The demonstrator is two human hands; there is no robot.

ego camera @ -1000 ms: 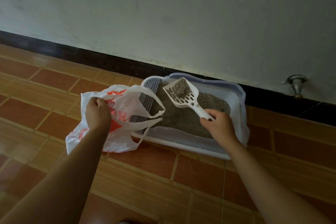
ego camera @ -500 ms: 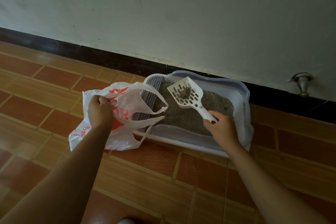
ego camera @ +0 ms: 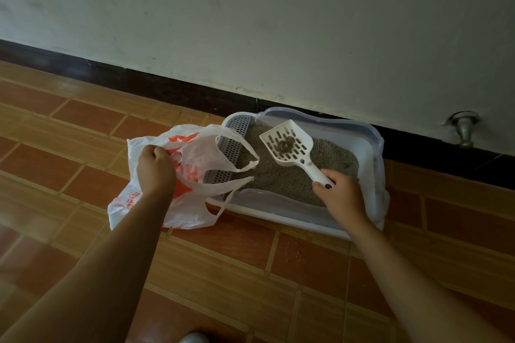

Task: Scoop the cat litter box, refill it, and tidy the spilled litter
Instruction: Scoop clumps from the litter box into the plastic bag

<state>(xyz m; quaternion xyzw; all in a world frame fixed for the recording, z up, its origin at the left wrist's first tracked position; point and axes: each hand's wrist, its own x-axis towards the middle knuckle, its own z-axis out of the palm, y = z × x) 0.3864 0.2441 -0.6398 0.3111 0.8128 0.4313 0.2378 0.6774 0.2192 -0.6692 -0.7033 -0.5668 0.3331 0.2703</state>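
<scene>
A: Here, we record the position of each item. The litter box sits on the tiled floor, its far side against the dark baseboard of the wall. Grey litter covers its bottom, and a perforated grey grate occupies its left end.

B: And the hands?

A: Our right hand is closed around the handle of the white slotted scoop. We hold the scoop above the litter, blade pointing away from us and toward the left. A small dark clump rests near the middle of the blade.

B: The left?

A: Our left hand is clenched on the near edge of a white plastic bag with red print. The bag lies on the floor, just beside the left end of the box. Its two loop handles drape over the grate and the near left rim.

B: Anything else in view?

A: A metal door stopper is mounted low on the wall, to the right of the box. A few small specks lie on the tile in front of the box; we cannot tell whether they are litter.
</scene>
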